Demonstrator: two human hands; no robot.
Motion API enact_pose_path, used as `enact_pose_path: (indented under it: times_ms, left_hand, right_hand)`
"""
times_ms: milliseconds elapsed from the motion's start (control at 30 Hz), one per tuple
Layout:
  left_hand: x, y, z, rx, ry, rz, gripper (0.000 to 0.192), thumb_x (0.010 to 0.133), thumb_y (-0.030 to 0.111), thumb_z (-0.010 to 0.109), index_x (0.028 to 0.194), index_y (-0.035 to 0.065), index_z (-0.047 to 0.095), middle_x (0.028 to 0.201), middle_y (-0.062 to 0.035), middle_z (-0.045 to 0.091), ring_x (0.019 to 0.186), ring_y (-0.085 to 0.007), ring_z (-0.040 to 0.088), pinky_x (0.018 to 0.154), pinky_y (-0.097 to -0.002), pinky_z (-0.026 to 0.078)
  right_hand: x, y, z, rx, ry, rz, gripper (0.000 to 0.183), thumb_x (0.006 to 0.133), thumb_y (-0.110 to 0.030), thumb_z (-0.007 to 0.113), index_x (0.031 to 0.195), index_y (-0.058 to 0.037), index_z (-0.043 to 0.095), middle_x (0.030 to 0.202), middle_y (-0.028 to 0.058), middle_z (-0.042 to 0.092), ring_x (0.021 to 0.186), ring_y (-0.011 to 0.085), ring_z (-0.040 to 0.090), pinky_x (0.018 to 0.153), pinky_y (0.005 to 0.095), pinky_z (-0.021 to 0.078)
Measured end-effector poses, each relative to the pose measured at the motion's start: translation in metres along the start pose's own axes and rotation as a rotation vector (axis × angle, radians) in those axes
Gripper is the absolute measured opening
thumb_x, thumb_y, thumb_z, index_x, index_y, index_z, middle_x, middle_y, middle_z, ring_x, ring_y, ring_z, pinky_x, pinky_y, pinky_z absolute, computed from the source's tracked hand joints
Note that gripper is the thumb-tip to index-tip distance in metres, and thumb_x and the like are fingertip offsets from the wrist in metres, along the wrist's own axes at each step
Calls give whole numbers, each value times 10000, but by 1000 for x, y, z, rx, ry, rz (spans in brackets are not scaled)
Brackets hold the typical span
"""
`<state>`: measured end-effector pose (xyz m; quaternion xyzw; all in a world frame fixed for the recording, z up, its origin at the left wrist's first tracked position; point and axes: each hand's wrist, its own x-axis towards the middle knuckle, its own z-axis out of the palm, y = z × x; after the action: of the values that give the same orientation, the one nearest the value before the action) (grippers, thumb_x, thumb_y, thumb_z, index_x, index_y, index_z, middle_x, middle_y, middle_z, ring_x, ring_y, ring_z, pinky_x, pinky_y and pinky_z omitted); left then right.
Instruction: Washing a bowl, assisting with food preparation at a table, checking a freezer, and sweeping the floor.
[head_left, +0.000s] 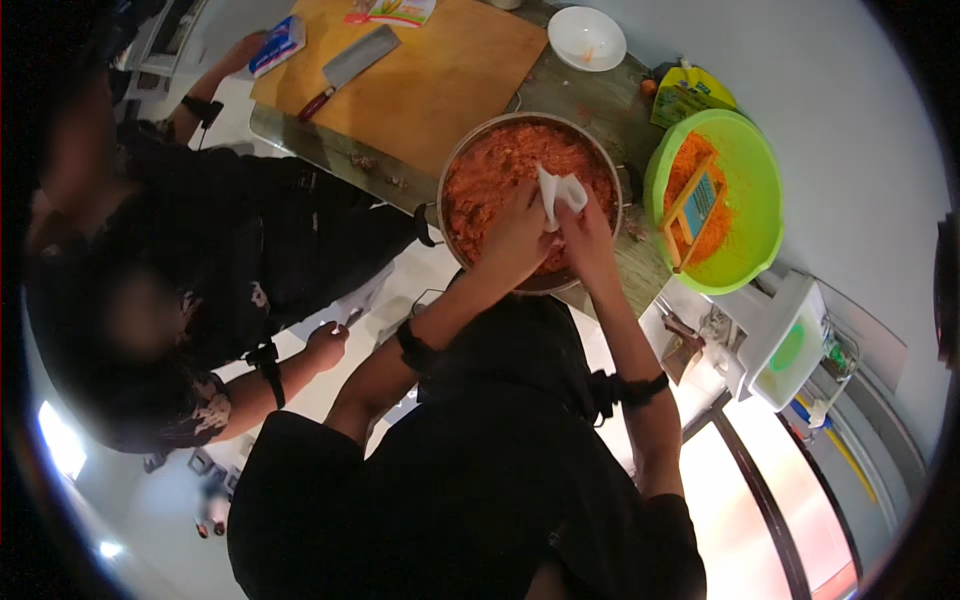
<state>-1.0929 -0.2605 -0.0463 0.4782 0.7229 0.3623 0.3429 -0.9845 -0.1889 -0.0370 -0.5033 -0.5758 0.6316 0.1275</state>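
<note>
A wide metal pot (453, 148) stands at the counter's edge in front of me, holding a reddish-orange minced mixture (495, 161). Over it, my right hand (589, 236) grips a crumpled white tissue (559, 196). Close beside it is my left hand (516, 236), its fingers bent towards the tissue and the right hand. Whether those left fingers also hold the tissue is hidden. Beyond the pot lies a wooden cutting board (457, 82) with a cleaver (364, 56) on it.
A green basin (757, 217) at right holds shredded carrot (686, 161) and a wood-framed grater (697, 206). Behind are a white bowl (586, 37) and a yellow-green pouch (694, 94). At left stands another person (247, 225), one hand at a blue-and-white packet (277, 46).
</note>
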Motion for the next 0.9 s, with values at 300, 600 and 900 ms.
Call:
enact_pose_path:
  times_ms: [300,600,900]
  left_hand:
    - [-73,-132,-49,226,595,-326,220,777,50,596,995,51,573,934,-113,539,859,-271,506,782,-356,410]
    - [-71,-170,-37,-1257,547,-771,252,926,257,383,1032,79,527,805,-15,546,701,-106,520,624,-267,447]
    - [-51,-159,-35,-1049,624,-1074,373,924,416,393,701,122,443,496,28,338,390,-108,317,372,-267,268]
  right_hand:
    - [72,-17,71,-306,-49,-731,233,779,29,513,1006,-3,557,886,142,588,792,237,595,706,306,475]
    - [49,31,155,-905,-398,-848,259,714,-79,582,961,0,567,1061,171,500,985,320,507,779,383,472]
    - [65,24,140,-977,-491,-877,308,660,-58,597,959,11,574,1104,142,486,1048,310,463,875,369,431]
